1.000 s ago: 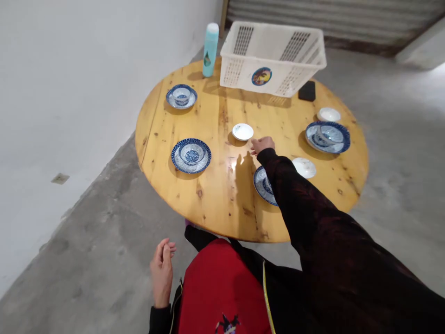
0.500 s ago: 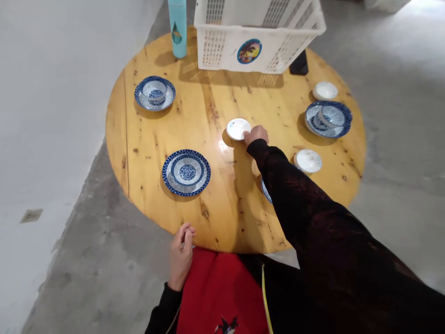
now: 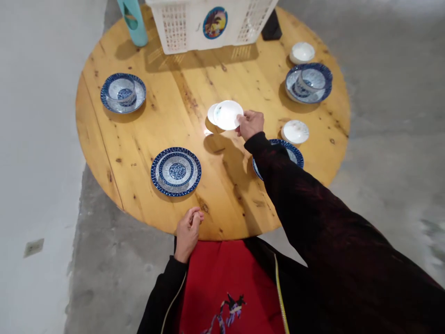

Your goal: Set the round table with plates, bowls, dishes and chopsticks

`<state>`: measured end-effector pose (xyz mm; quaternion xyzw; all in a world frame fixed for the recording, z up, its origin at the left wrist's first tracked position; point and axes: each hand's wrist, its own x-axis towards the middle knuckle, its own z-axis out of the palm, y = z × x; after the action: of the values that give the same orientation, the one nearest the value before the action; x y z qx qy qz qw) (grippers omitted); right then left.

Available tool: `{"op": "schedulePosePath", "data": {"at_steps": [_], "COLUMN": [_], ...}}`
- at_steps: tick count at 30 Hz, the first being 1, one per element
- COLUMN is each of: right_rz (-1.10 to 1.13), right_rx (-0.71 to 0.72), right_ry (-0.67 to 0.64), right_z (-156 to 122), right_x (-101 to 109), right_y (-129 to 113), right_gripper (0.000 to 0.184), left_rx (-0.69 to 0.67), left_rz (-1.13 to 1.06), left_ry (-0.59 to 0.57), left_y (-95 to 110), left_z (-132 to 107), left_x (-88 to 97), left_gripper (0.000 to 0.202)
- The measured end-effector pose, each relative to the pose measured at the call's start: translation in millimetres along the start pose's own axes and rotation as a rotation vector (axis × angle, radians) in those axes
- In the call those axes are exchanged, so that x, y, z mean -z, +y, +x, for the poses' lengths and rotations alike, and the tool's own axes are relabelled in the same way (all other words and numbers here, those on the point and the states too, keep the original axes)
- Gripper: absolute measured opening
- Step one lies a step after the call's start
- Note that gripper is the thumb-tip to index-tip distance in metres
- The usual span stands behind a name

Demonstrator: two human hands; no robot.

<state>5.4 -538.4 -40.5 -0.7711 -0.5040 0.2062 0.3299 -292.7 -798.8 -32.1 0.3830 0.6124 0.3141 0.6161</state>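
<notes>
My right hand [image 3: 251,124] pinches the right rim of a small white bowl [image 3: 229,115], held raised over the middle of the table. Partly behind it, a second small white bowl [image 3: 211,114] shows only its left side. My left hand [image 3: 188,233] rests at the near table edge, fingers curled together with nothing visible in them. Above it lies a blue-and-white plate [image 3: 175,189] with a smaller patterned dish [image 3: 177,171] on it. Another blue-rimmed plate [image 3: 295,155] is partly covered by my right sleeve.
The round wooden table [image 3: 167,111] also bears a white plastic crate [image 3: 177,32], a light-blue bottle [image 3: 134,23] and a black phone [image 3: 271,27]. Bowls sit in blue-rimmed plates at left [image 3: 139,95] and right [image 3: 325,74]. White bowls [image 3: 302,53] [image 3: 295,132] stand at the right.
My right hand has lifted a white bowl, uncovering another below it. The view has shifted, with the table further left and up. My left hand stays curled by the table edge.
</notes>
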Motion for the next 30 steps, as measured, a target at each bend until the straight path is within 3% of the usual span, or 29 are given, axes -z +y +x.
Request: {"op": "schedulePosePath", "data": {"at_steps": [4, 7, 11, 17, 30], "right_rz": [0.094, 0.12, 0.248, 0.405, 0.378], "right_rx": [-0.12, -0.205, -0.368, -0.493, -0.483], "right_ry": [-0.088, -0.096, -0.11, -0.069, -0.092], "right_z": [-82.6, -137.5, -178.9, -199.6, -197.0], "right_x": [26.2, 34.4, 29.1, 16.4, 1.8], "right_y": [2.4, 14.6, 24.4, 20.4, 14.6], "right_gripper": [0.027, 0.023, 0.019, 0.023, 0.022], "left_rx": [0.084, 0.112, 0.098, 0.11, 0.085], "left_rz": [-0.105, -0.19, -0.261, -0.289, -0.199], "left_ry": [-0.065, 0.044, 0.184, 0.231, 0.236], "left_y": [3.9, 5.5, 12.1, 18.0, 21.3], "left_z": [16.1, 25.4, 42.8, 65.2, 79.5], "left_x": [-0.2, 11.0, 31.0, 41.6, 57.9], "left_gripper": [0.044, 0.05, 0.049, 0.046, 0.037]}}
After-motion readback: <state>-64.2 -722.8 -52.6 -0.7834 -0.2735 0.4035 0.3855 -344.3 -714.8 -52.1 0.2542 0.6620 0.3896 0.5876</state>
